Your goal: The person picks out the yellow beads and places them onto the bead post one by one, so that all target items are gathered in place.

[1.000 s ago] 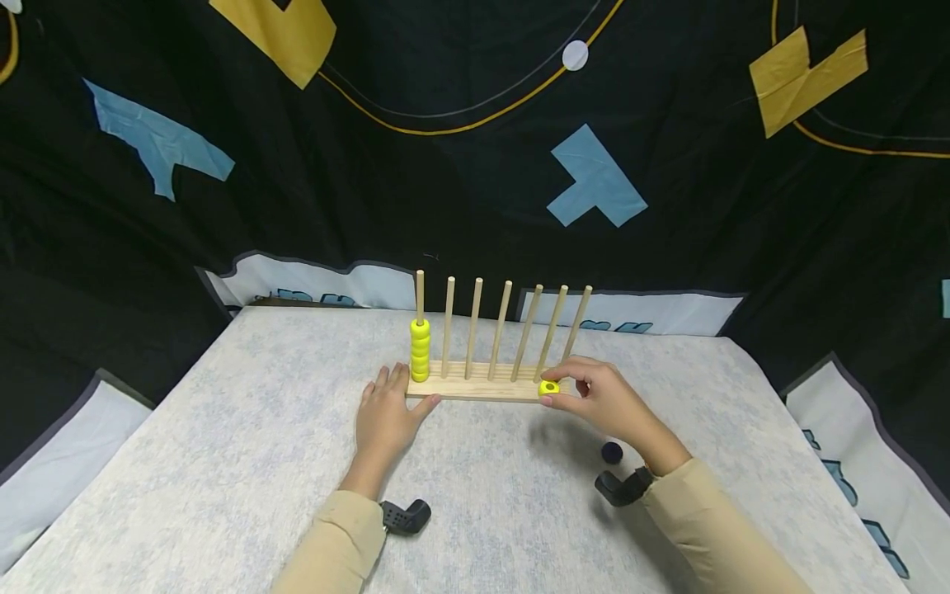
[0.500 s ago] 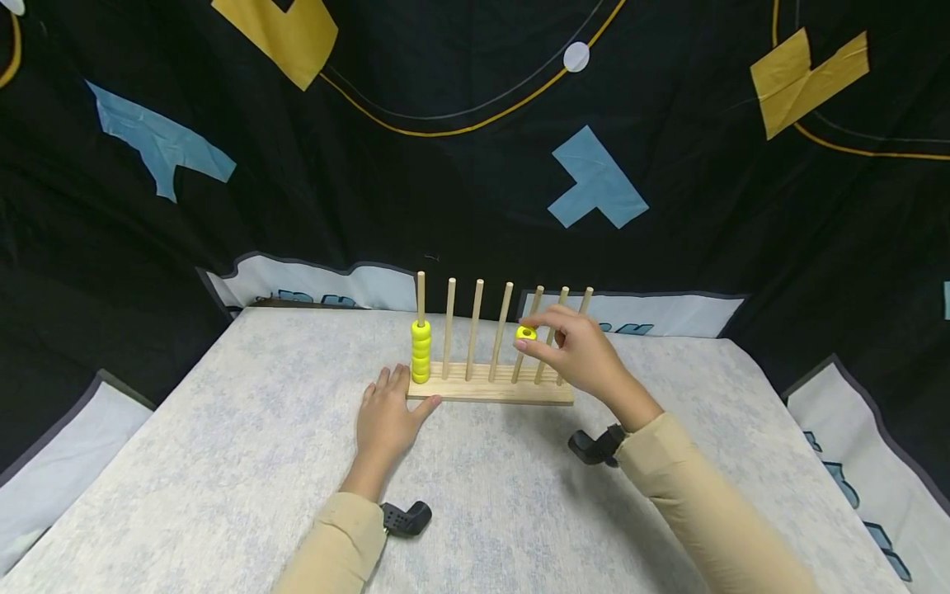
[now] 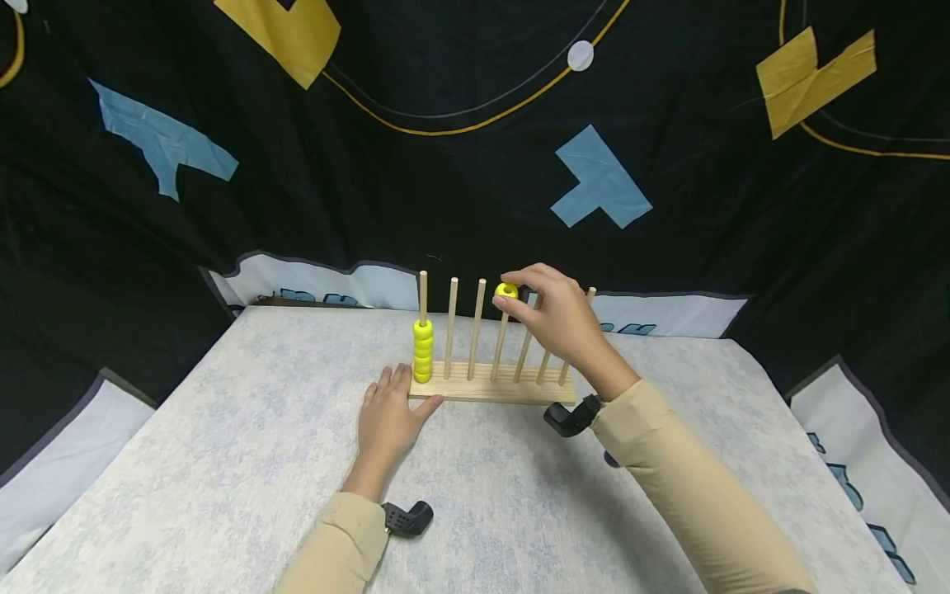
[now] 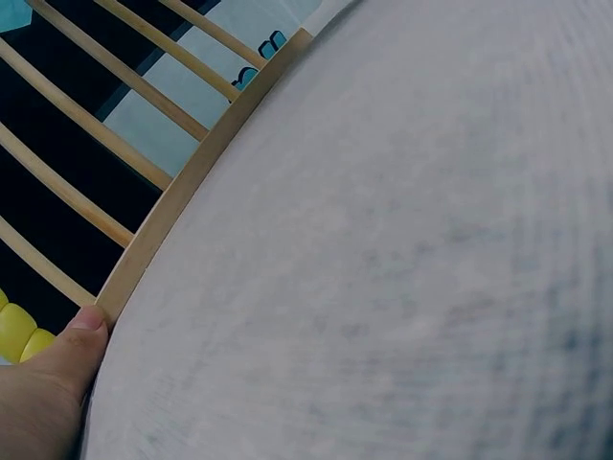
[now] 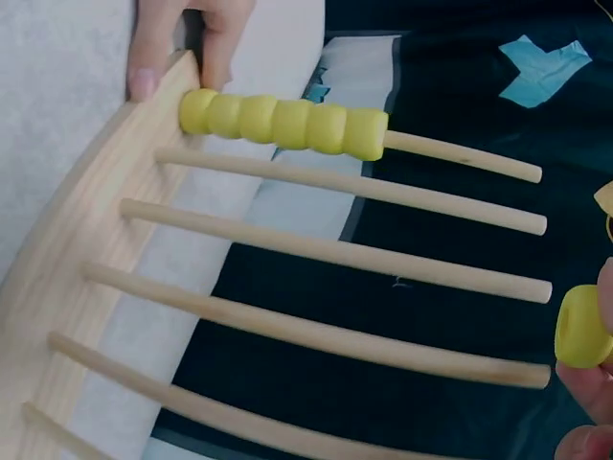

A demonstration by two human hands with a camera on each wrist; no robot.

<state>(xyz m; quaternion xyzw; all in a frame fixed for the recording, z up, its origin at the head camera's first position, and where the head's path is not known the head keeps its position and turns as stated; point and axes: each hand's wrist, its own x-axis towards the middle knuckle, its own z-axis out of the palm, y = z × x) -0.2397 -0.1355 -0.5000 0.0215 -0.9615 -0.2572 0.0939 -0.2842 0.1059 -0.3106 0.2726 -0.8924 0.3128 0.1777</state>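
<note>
A wooden peg stand [image 3: 475, 391] with a row of upright pegs sits on the table. Its leftmost peg carries a stack of yellow beads [image 3: 422, 351]. At the stand's left end my left hand [image 3: 386, 421] grips the base, thumb on the front edge and fingers round the end. My right hand [image 3: 557, 309] pinches one yellow bead [image 3: 506, 290] between thumb and fingertips, at the top of the fourth peg from the left. In the right wrist view this bead [image 5: 581, 328] is right by a peg's tip, its hole hidden. The other pegs bear no beads.
The pale patterned table [image 3: 282, 462] runs round the stand. A small dark round object [image 3: 611, 459] lies on it, partly behind the right sleeve. Close behind the stand hangs a black cloth [image 3: 445, 198] with a white lower border.
My right hand has lifted the yellow bead from near the base's right end, up and leftward to the fourth peg's top. The left hand and stand have stayed put.
</note>
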